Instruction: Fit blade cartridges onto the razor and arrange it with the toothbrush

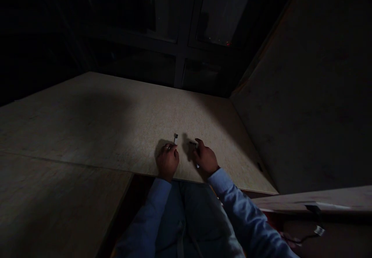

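Note:
My left hand is closed over the table near its front edge, a ring on one finger. From its fingertips sticks up a small thin tool with a pale shaft and a dark blocky head; its kind is too small and dim to tell. A short gap to the right, my right hand is curled with the index finger partly stretched. It grips a small T-shaped tool with a dark crosswise head. The pale handle end shows below the fingers, and the rest is hidden by the hand.
The pale, mottled tabletop spreads ahead and to the left, with a seam across it. Dark window frames stand behind. A grey wall closes the right side. A small dark object lies near the table's right edge. A cable hangs at lower right.

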`<state>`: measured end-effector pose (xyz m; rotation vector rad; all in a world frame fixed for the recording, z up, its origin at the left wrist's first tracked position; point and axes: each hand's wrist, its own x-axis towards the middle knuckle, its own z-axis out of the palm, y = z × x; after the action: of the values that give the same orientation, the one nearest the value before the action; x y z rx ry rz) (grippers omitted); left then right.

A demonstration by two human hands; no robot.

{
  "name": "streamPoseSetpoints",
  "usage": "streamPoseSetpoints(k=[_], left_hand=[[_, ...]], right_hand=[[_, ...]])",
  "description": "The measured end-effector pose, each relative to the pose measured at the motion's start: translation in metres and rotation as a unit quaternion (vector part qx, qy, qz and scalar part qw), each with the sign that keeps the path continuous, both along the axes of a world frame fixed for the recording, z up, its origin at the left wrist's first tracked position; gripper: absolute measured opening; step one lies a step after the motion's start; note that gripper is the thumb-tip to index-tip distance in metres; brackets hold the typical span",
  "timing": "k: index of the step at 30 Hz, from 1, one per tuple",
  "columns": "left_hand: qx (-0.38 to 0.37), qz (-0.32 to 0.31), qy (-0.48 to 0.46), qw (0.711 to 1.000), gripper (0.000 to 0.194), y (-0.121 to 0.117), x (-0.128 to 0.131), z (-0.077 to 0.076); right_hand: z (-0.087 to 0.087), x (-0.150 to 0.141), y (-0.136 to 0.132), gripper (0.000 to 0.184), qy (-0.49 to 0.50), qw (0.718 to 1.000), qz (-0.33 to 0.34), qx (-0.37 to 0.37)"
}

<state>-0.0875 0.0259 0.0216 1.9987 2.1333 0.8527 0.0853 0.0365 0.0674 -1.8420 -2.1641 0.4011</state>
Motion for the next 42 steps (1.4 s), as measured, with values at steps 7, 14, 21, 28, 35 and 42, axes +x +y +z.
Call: streamPoseSetpoints(k=[7,14,21,28,35,42], left_hand=[[-0.016,-0.004,-0.033,0.999,0.03,0.001,-0.002,0.006],[-0.011,-0.009,-0.054,0.998,0.027,0.003,-0.005,0.005],[0.054,-0.01,-0.15,0.987,0.024,0.01,-0.014,-0.01],[0.075,0.0,-0.233,0.97,0.024,0.014,-0.019,-0.019],[0.07,0.006,-0.254,0.965,0.02,0.016,-0.021,-0.018],[0.061,0.007,-0.265,0.962,0.02,0.017,-0.024,-0.019]], right_hand=[[-0.003,-0.04,0.01,0.054,-0.093,0.995,0.024,-0.038],[-0.003,-0.027,-0.003,0.056,-0.056,0.998,0.007,-0.033],[0.002,0.074,-0.02,0.052,-0.061,0.996,-0.06,-0.03],[0.009,0.205,-0.043,0.042,-0.217,0.952,-0.204,-0.069],[0.007,0.23,-0.054,0.036,-0.24,0.937,-0.224,-0.122],[0.006,0.226,-0.047,0.036,-0.26,0.938,-0.195,-0.119]])
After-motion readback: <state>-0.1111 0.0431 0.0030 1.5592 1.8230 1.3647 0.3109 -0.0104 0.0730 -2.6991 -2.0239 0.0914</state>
